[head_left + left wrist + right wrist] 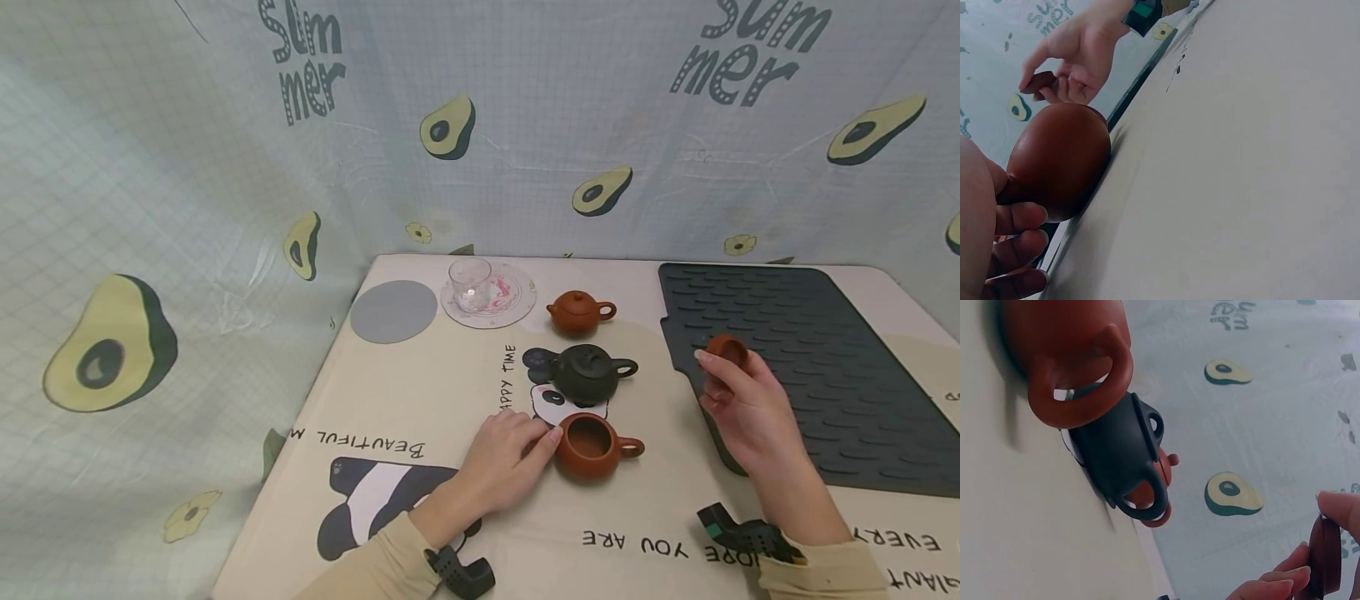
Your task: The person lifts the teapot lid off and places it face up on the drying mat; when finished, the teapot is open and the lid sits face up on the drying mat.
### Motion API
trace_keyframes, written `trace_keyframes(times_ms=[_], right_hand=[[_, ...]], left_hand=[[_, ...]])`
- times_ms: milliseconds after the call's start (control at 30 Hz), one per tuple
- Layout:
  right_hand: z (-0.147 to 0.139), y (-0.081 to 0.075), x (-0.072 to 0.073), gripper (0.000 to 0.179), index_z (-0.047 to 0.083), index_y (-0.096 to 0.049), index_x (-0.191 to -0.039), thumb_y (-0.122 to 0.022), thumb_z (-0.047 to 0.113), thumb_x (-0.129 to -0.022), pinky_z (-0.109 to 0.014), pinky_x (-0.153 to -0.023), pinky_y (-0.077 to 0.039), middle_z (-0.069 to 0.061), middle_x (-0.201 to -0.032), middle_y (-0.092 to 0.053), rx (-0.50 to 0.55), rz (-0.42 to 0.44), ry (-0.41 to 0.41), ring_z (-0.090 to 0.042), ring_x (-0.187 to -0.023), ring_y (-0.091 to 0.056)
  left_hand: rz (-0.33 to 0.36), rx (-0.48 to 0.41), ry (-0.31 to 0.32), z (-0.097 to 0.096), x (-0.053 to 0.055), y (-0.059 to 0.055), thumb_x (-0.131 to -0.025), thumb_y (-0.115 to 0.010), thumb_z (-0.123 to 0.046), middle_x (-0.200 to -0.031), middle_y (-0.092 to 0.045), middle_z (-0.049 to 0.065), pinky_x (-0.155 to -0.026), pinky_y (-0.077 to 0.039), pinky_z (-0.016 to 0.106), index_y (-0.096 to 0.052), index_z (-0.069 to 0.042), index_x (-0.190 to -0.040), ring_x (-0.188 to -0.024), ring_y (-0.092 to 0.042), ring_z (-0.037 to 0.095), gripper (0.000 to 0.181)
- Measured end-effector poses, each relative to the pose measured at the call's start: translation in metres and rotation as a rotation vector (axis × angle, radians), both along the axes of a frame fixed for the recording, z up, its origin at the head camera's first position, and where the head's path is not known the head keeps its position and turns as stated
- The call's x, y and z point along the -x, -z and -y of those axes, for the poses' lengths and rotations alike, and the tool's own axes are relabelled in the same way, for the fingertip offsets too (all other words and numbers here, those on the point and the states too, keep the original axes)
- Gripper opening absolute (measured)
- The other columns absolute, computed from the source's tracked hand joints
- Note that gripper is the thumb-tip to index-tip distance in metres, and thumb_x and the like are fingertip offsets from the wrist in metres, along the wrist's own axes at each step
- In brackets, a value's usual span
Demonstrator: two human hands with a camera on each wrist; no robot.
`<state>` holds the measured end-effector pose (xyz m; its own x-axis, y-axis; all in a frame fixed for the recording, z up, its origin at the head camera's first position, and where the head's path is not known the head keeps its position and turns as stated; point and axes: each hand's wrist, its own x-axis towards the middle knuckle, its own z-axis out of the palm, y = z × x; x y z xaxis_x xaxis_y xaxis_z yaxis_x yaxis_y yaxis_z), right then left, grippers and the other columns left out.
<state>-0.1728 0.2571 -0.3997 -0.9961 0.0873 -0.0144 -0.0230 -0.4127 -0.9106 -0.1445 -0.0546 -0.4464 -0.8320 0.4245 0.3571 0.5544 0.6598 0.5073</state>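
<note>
Open teapot: The brown open teapot (588, 468) was found on the desk (450, 375), just on the near side of the black teapot (588, 373), the landmark here; its handle (632, 447) was pointed right.
Left hand: Its spout (1017, 189) was pinched between thumb and fingers of the left hand (504, 460), left of and nearer than the black teapot.
Right hand: A small brown piece, judged to be the lid (727, 350), was gripped in the fingers of the right hand (753, 417), raised well to the right of the black teapot.
Lid hazard: A drop onto the desk, with chipping, was judged possible should the fingertip hold on the rim be loosened.
Spout hazard: Tipping or swivelling of the open teapot was judged possible if the spout were pressed or pulled unevenly.
Crowding hazard: A knock against the black teapot was considered likely if the open teapot were pushed away from the person, the gap being small.
Open teapot contents: None were seen; the bare inner wall was exposed.
Lidded teapots: The black teapot and the small brown teapot (577, 313), just behind it, were covered; contents could not be told.
Glass: A clear glass (471, 286) was carried on the patterned plate (520, 292), behind and left of the black teapot; no contents could be made out.
</note>
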Motion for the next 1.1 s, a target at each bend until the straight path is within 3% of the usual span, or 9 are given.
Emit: trace_keyframes(times_ms=[167, 367, 667, 900, 1100], right_hand=[[0.0, 0.0, 0.001, 0.031, 0.012, -0.051, -0.123, -0.069, 0.007, -0.098, -0.027, -0.064, -0.037, 0.002, -0.095, -0.045, -0.06, -0.019, 0.041, -0.011, -0.07, -0.042], [0.002, 0.0, 0.001, 0.041, 0.014, -0.054, -0.126, -0.076, 0.007, -0.093, -0.022, -0.065, -0.044, 0.003, -0.095, -0.051, -0.139, 0.007, 0.131, -0.012, -0.074, -0.046], [-0.002, -0.001, 0.001, 0.047, 0.014, -0.058, -0.127, -0.081, 0.005, -0.087, -0.019, -0.069, -0.045, 0.001, -0.113, -0.054, -0.218, 0.086, 0.242, -0.011, -0.082, -0.051], [-0.007, 0.0, 0.002, 0.05, 0.016, -0.057, -0.127, -0.083, 0.006, -0.086, -0.019, -0.073, -0.045, 0.002, -0.116, -0.052, -0.23, 0.137, 0.275, -0.01, -0.082, -0.052], [-0.01, 0.002, 0.006, 0.055, 0.02, -0.051, -0.131, -0.08, 0.001, -0.088, -0.018, -0.071, -0.044, 0.004, -0.121, -0.048, -0.206, 0.164, 0.288, -0.009, -0.095, -0.047]], left_hand=[[0.002, 0.001, -0.001, 0.0, 0.0, 0.0, -0.108, -0.046, -0.039, -0.075, -0.054, -0.012, -0.071, -0.04, 0.03, -0.064, -0.024, -0.079, -0.08, -0.052, 0.013, 0.037], [0.006, -0.001, 0.001, 0.0, 0.001, 0.0, -0.108, -0.047, -0.039, -0.075, -0.054, -0.012, -0.071, -0.039, 0.03, -0.064, -0.024, -0.079, -0.08, -0.052, 0.013, 0.036], [0.018, 0.012, -0.003, 0.0, 0.0, -0.001, -0.108, -0.046, -0.04, -0.077, -0.056, -0.011, -0.073, -0.04, 0.03, -0.065, -0.024, -0.082, -0.082, -0.052, 0.014, 0.036], [0.006, 0.012, -0.003, 0.0, -0.001, -0.001, -0.108, -0.045, -0.039, -0.079, -0.058, -0.01, -0.075, -0.041, 0.031, -0.067, -0.023, -0.085, -0.083, -0.052, 0.014, 0.036], [-0.021, 0.024, 0.005, 0.001, 0.0, -0.001, -0.108, -0.046, -0.038, -0.08, -0.06, -0.009, -0.075, -0.043, 0.032, -0.069, -0.022, -0.087, -0.083, -0.053, 0.015, 0.035]])
